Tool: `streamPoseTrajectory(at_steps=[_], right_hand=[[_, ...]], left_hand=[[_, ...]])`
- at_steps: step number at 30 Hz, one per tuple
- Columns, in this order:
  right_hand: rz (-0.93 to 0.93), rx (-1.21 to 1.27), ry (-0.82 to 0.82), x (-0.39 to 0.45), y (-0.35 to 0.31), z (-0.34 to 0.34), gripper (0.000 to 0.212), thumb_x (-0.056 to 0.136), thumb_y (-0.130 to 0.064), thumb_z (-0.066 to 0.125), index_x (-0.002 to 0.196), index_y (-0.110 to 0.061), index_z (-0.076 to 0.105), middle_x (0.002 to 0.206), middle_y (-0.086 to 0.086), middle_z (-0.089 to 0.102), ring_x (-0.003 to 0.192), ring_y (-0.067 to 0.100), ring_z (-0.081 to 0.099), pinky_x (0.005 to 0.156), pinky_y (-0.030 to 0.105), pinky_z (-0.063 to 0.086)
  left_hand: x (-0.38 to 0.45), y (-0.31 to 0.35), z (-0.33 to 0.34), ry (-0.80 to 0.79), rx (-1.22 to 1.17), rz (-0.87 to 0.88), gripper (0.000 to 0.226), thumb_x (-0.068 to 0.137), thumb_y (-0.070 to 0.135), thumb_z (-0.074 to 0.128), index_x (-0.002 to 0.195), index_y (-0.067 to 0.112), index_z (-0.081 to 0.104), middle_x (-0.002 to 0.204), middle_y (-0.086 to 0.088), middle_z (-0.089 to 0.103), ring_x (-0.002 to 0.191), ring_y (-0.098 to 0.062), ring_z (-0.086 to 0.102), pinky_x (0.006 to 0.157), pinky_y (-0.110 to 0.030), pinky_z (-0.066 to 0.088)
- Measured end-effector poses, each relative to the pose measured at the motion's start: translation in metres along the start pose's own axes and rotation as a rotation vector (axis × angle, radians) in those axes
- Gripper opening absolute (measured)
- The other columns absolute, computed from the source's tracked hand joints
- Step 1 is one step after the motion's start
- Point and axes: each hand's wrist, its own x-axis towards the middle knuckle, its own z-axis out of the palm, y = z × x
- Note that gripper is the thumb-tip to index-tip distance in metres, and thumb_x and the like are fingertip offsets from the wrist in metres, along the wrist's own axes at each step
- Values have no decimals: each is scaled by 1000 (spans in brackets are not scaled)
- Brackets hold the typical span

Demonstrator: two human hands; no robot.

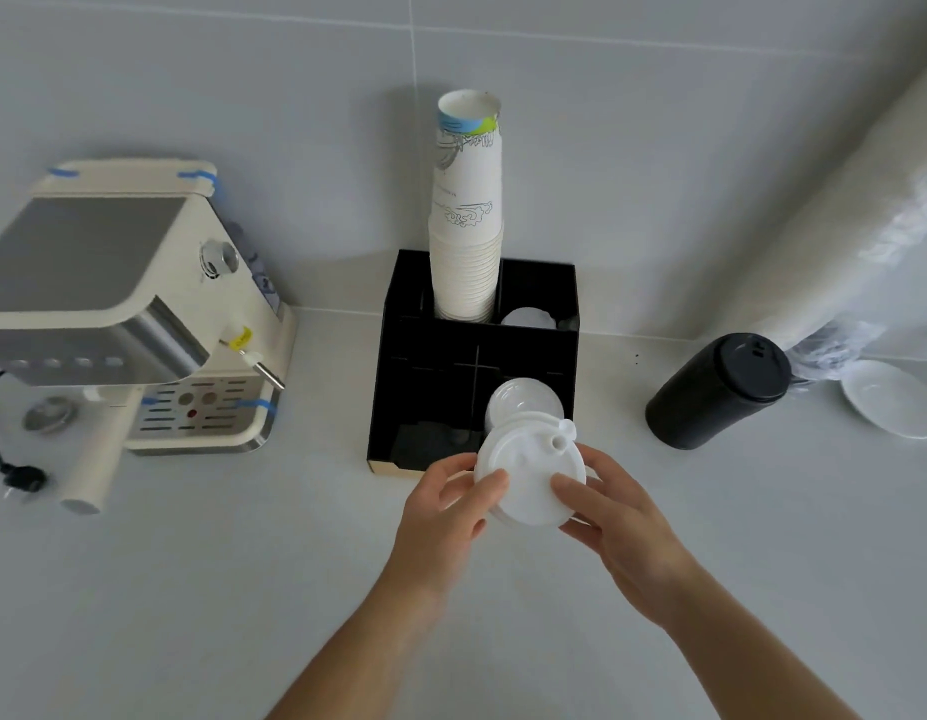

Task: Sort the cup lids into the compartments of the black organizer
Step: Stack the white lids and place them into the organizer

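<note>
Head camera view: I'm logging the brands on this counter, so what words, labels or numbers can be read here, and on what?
None can be read.
Paper cup stack: printed drawings and a faint line of text, too blurred to read.
Coffee machine: a yellow tag with dark marks, too small to read.
Black tumbler: a small mark on the lid, unreadable.
White lids held in both hands: no print visible.

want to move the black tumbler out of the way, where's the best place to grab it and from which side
Grip the black tumbler around the middle of its cylindrical body, coming from its near, open side with the right hand. It stands upright on the counter with the lid on, so a side wrap suits the round wall. The plastic-wrapped sleeve and white saucer crowd its far right.
</note>
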Motion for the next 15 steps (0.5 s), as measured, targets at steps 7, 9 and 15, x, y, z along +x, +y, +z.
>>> streamPoseTrajectory(at_steps=[7, 9, 15], right_hand=[[-65, -3, -6, 9, -21, 18, 51, 74, -35, 78, 121, -24, 62, 108, -1, 76, 100, 16, 72, 83, 28, 55], [-88, 13, 7, 13, -30, 20, 50, 73, -34, 71, 121, -22, 62, 108, 1, 77, 99, 17, 73, 77, 26, 58], [-148, -8, 64, 26, -55, 20, 38, 84, -27, 69, 121, -25, 61, 109, 0, 77, 104, 18, 72, 89, 32, 54]], left_hand=[[1, 16, -15, 1, -73, 71, 62, 55, 55, 73, 111, 30, 64, 109, 11, 73, 105, -5, 67, 92, -29, 53], [3, 21, -14, -27, -82, 98, 61, 57, 55, 73, 113, 33, 63, 114, 13, 71, 106, -1, 66, 93, -28, 50], [13, 34, 0, -103, -114, 130, 70, 61, 55, 74, 127, 42, 53, 132, 22, 57, 118, 6, 56, 104, -34, 44]])
